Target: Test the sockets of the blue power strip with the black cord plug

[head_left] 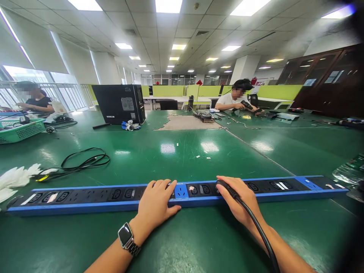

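A long blue-and-black power strip (93, 195) with rows of sockets lies across the green table in front of me. My left hand (156, 203) grips it left of the blue socket (181, 190), fingers over its top and thumb along the near side. Right of that socket, my right hand (241, 199) is closed around a black power plug (226, 185) at the strip's sockets. Its thick black cord (260, 229) runs back along my right forearm. Whether the plug's front sits inside a socket is hidden.
Coiled black cable (85, 163) and white gloves (21, 178) lie on the left, before a green basket (22, 131). A black computer case (119, 104) stands farther back. One person (237, 96) works at the far right, another (34, 99) at far left. Clear plastic packaging (351, 170) lies right.
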The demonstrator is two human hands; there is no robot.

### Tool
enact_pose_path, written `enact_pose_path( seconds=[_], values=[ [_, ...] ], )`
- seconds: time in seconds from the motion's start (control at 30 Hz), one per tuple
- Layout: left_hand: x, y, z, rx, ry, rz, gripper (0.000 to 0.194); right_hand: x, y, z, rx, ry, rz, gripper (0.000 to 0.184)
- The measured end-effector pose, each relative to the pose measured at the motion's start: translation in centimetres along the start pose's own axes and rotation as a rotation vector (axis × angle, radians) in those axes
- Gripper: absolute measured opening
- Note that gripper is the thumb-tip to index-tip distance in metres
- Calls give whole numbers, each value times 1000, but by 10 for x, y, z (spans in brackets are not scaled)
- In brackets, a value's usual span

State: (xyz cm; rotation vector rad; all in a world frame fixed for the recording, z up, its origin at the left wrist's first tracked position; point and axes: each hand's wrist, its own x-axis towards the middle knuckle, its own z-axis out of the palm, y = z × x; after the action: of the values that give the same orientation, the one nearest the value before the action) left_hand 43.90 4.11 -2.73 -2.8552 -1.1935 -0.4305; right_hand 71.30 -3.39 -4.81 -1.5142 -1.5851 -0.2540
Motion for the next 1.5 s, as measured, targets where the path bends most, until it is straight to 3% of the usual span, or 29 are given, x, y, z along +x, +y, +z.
enact_pose_path(
  seconds=[0.23,0.47,0.83,1.17,1.5],
  values=[
    [-2,1,-1,9,0,6,68,8,-6,-2,-70,-97,-110,22],
    [-2,1,0,15,0,4,66,9,-11,2,-117,-169,-90,23],
    [-2,0,-1,23,2,16,67,-4,-8,18,-103,9,23,28],
    [-2,2,-2,9,1,9,68,-9,-11,10,-215,-53,-75,23],
    [-2,1,0,-8,13,-1,68,-13,-7,19,-129,29,178,42]
  ],
)
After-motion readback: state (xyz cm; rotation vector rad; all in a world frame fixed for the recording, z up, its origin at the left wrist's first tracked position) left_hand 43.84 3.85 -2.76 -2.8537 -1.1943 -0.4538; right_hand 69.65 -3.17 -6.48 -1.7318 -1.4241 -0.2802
